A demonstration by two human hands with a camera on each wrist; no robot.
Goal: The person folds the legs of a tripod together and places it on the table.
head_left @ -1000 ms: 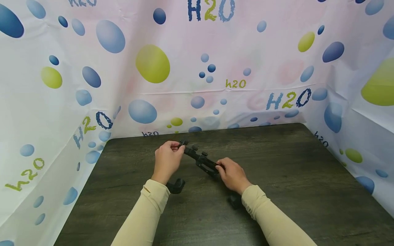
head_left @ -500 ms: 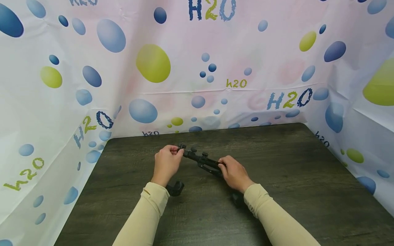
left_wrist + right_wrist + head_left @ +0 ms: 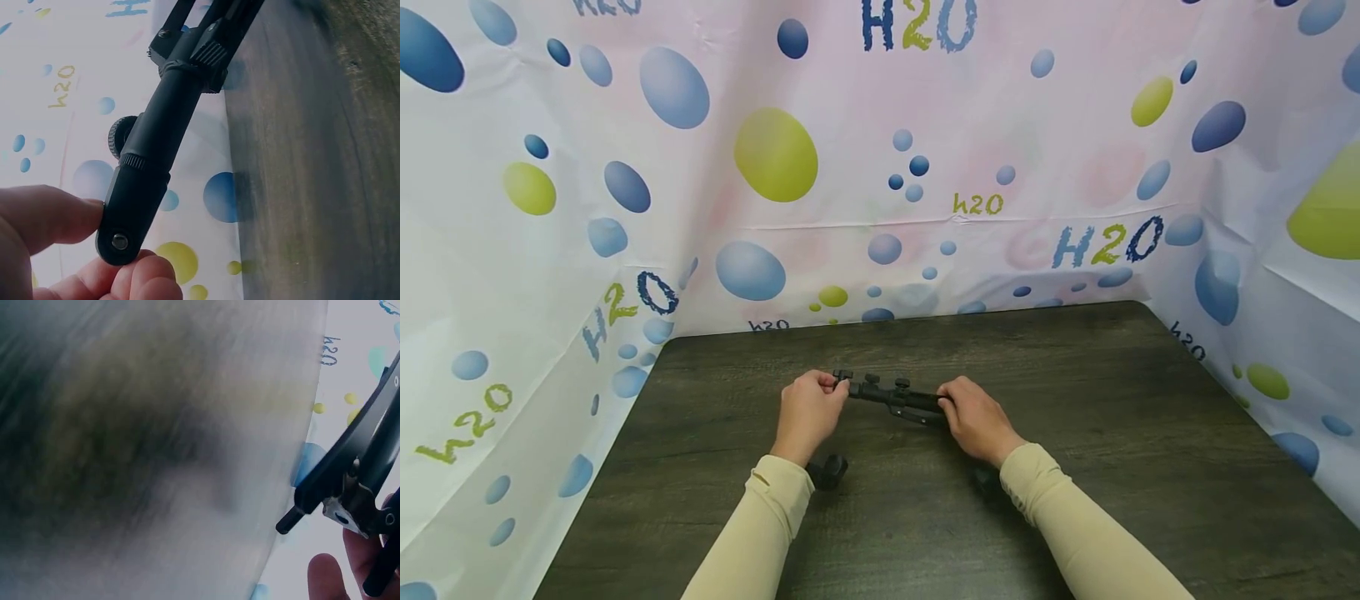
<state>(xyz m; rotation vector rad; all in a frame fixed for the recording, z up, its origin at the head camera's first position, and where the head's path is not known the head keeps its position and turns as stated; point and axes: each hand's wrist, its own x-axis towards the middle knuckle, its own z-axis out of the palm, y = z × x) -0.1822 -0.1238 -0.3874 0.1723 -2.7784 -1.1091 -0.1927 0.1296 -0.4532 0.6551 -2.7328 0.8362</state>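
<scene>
Between both hands a black folded mini tripod (image 3: 882, 395) is held nearly level above the table, its several small knobs facing up. My left hand (image 3: 807, 412) pinches the narrow left end between thumb and fingers. The left wrist view shows that rounded end of the tripod (image 3: 150, 140), with a metal pin through it, gripped by the thumb (image 3: 59, 215) and curled fingers. At the other end, my right hand (image 3: 979, 421) grips the legs. In the right wrist view, the tripod legs (image 3: 353, 447) end in thin black tips beside a metal bracket, and the fingertips (image 3: 326, 578) are partly cut off.
A dark wood-grain table (image 3: 1105, 417) lies beneath the hands. A pale printed sheet (image 3: 865, 150) with blue and green spots stands behind it and at both sides. Under the left wrist shows a black device (image 3: 827, 472).
The tripod's left end has come down with my left hand, so it is less slanted. My right hand has shifted slightly right, keeping its grip.
</scene>
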